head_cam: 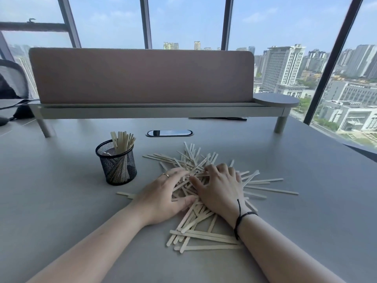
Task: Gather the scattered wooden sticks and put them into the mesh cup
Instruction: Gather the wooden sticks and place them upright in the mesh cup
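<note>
A loose pile of flat wooden sticks (195, 227) lies scattered on the grey table, in the centre. My left hand (163, 197) reaches into the pile from the left, fingers and thumb curled round a bunch of sticks. My right hand (220, 188) lies palm down on top of the pile, its fingers bent down over the sticks and its thumb pointing left. The black mesh cup (117, 163) stands upright to the left of the pile, with several sticks standing in it. Sticks under both hands are hidden.
A raised shelf with a brown panel (142, 76) runs across the back of the table. A cable port (169, 133) sits in the table surface behind the pile. A chair and dark cables (12, 107) are at far left. Windows lie beyond.
</note>
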Motion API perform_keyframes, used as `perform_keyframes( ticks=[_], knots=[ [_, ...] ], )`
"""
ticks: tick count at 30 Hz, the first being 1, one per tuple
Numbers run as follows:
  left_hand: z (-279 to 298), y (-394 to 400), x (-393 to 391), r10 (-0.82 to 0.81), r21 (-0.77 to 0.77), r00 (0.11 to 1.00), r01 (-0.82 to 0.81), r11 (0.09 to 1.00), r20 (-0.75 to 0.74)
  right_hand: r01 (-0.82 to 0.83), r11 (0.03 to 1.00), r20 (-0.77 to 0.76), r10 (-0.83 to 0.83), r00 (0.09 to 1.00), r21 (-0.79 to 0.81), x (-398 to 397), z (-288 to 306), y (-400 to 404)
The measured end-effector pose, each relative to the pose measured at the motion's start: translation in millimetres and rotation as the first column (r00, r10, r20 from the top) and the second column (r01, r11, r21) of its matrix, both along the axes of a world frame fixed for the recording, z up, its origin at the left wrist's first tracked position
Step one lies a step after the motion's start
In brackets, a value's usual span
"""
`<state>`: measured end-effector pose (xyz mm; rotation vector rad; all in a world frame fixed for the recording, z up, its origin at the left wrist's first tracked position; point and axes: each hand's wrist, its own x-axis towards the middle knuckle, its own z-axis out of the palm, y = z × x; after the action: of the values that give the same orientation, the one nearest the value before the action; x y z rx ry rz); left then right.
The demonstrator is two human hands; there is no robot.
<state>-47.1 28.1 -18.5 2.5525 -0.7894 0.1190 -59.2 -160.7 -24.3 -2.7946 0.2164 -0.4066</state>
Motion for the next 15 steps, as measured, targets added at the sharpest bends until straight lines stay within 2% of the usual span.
perform_keyframes(
  ticks=[2, 4, 6, 8, 11, 13, 15],
  knots=[
    [4, 2, -7, -0.002, -0.014, 1.0, 0.002, 1.0, -0.028, -0.029, 0.995, 0.017, 0.027, 0.999, 0.095, -4, 4, -3],
    [8, 6, -18, -0.004, 0.07, 1.0, 0.006, 0.998, -0.029, -0.07, 0.977, 0.028, 0.066, 0.997, 0.199, -9, 12, -17],
    [11, 5, -35, -0.043, 0.24, 0.999, 0.049, 0.969, -0.03, -0.073, 0.98, 0.073, 0.06, 0.996, 0.185, -10, 18, -39],
    [10, -4, -49, -0.098, 0.364, 0.992, 0.119, 0.924, -0.077, 0.001, 0.993, 0.105, -0.013, 0.994, 0.116, -5, 18, -62],
    [6, -20, -53, -0.095, 0.344, 0.99, 0.126, 0.931, -0.107, 0.112, 0.989, -0.009, -0.112, 0.994, 0.099, 3, 9, -78],
    [2, -23, -47, -0.047, 0.313, 0.996, 0.07, 0.947, -0.082, 0.113, 0.99, -0.127, -0.103, 0.987, 0.08, 4, 2, -76],
    [-1, -19, -40, -0.004, 0.295, 0.998, 0.021, 0.955, -0.057, 0.079, 0.995, -0.165, -0.067, 0.984, 0.063, 3, 0, -69]
  ],
)
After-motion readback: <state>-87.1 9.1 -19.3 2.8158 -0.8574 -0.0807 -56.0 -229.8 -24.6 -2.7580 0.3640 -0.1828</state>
